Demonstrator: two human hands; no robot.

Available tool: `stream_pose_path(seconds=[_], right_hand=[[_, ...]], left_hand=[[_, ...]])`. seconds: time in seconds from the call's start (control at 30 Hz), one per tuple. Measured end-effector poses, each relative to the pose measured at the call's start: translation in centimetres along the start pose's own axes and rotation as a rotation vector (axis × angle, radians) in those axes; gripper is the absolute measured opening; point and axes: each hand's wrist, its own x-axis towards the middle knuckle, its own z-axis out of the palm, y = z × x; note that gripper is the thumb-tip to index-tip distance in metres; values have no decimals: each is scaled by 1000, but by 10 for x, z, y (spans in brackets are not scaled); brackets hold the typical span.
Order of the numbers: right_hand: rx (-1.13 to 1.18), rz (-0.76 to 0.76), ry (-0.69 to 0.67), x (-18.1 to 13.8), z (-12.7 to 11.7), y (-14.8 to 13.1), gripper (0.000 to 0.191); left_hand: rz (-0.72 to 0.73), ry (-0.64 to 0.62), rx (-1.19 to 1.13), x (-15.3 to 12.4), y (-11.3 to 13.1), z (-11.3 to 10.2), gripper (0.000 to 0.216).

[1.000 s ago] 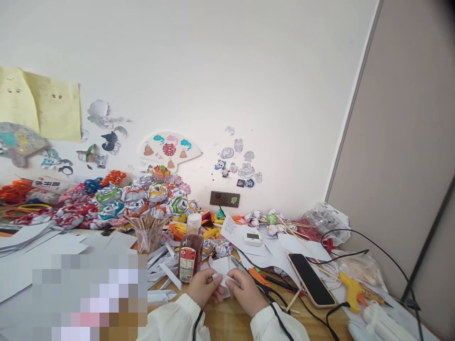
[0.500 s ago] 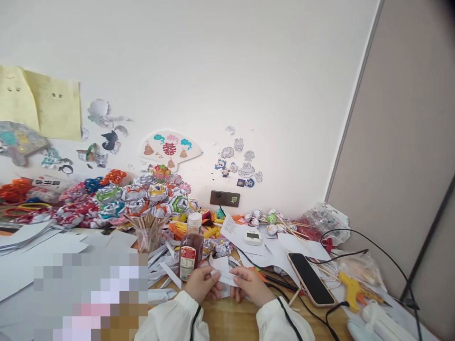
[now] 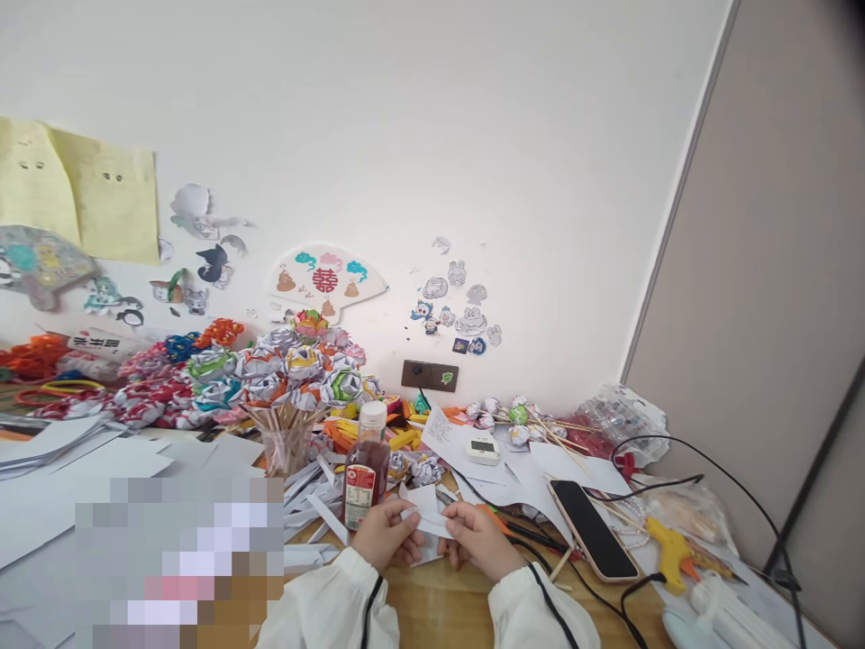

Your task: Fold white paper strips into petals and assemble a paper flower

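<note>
A small piece of white paper (image 3: 431, 520) is held between my two hands, low over the wooden table. Its left edge is pinched by my left hand (image 3: 386, 536), thumb on top and the other fingers curled beneath. On the opposite edge my right hand (image 3: 481, 541) pinches the paper in the same way. The paper looks folded, with a flap standing up at the back. Just behind my left hand stands a bottle (image 3: 366, 473) with a red label and a white cap.
A cup of wooden sticks (image 3: 284, 442) and many folded paper flowers (image 3: 297, 365) crowd the back left. White sheets (image 3: 81, 487) cover the left side. To the right lie a phone (image 3: 593, 530), a white timer (image 3: 482, 451), a yellow glue gun (image 3: 669, 554) and loose cables.
The view has shifted slightly. Both hands keep their pinch on the paper, and its front edge looks a little more curved between them.
</note>
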Motion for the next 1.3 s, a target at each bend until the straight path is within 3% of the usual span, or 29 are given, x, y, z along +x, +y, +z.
stream_pose_path(seconds=[0.23,0.43,0.67,0.8,1.03,1.3], right_hand=[[59,-29,31,4,0,5,37],[6,-89,41,4,-1,5,30],[-43,-60,88,3,2,1,26],[-87,-26,118,3,5,1,22],[-104,-130,202,1,8,-1,24],[-167,-201,288,0,10,-2,25]], left_hand=[[-6,30,-28,-2,4,3,51],[-6,42,3,2,-2,0,51],[-5,26,-21,4,-3,-1,52],[-39,-44,-109,1,0,-3,50],[-68,-124,-311,-8,11,-3,37],[10,-37,-126,0,2,-3,54]])
